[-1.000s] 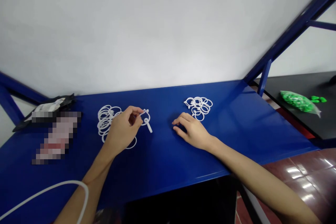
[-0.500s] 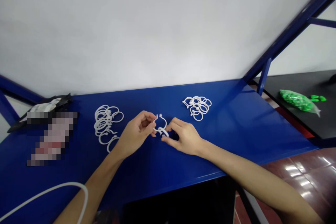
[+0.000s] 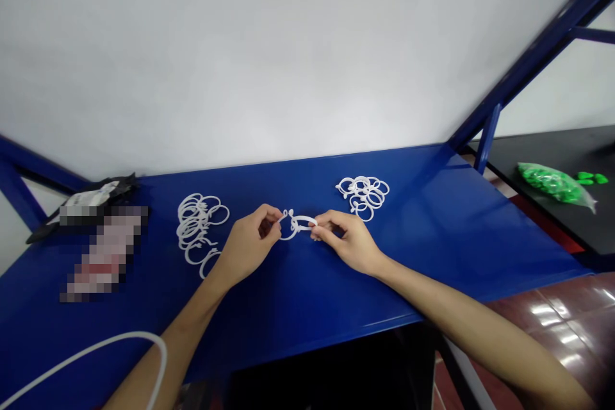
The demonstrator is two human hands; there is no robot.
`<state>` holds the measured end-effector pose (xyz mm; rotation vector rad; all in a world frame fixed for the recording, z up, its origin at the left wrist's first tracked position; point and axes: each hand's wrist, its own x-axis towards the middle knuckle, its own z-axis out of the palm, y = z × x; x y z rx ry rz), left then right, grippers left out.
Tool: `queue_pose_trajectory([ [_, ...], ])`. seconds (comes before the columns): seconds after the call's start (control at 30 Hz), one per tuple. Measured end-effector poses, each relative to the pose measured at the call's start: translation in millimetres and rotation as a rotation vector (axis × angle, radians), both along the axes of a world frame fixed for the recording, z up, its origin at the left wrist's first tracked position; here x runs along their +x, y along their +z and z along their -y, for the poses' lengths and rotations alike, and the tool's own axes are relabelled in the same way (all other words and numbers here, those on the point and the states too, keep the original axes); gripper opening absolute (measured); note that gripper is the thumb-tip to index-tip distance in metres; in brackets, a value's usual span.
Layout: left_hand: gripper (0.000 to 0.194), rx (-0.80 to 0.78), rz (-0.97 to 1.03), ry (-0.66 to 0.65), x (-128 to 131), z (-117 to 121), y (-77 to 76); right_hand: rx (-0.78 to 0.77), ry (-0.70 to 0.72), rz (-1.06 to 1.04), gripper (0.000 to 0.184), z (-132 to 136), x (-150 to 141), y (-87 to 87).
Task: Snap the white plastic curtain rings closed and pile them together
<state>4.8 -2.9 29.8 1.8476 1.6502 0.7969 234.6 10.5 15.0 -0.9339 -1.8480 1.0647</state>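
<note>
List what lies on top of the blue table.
A left pile of white rings, a right pile, a black package, a pixelated item. The left forearm partly covers one ring; anything fully beneath is hidden.

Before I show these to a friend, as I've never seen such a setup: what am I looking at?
No machine here: these are a person's bare hands, the left hand and the right hand. The camera is worn on the person's head, looking forward and down. On the blue table lie a larger pile of white rings at left and a smaller pile at right. The left hand pinches one ring; the right pinches another ring, and the two seem linked.
</note>
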Motion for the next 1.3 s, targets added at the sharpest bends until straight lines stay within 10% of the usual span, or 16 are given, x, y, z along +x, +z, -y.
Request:
queue_pose_trajectory([
  [0.4, 0.031, 0.151, -0.799, 0.156, -22.7, -6.7, 0.1, 0.145, -0.018, 0.074, 0.016, -2.8, 4.9, -3.2],
  [0.53, 0.036, 0.182, -0.436, 0.080, -10.9, -2.5, 5.7, 0.372, 0.118, 0.173, 0.018, -0.2, 8.7, -3.2],
  [0.77, 0.042, -0.239, 0.124, -0.161, 13.2, 10.0, 6.7, 0.433, 0.082, 0.355, 0.022, 2.7, 13.6, -7.1],
  [1.3, 0.024, -0.086, 0.350, -0.046, 21.4, 14.9, -8.5, 0.061, -0.004, 0.067, 0.016, 5.5, 1.2, -2.3],
])
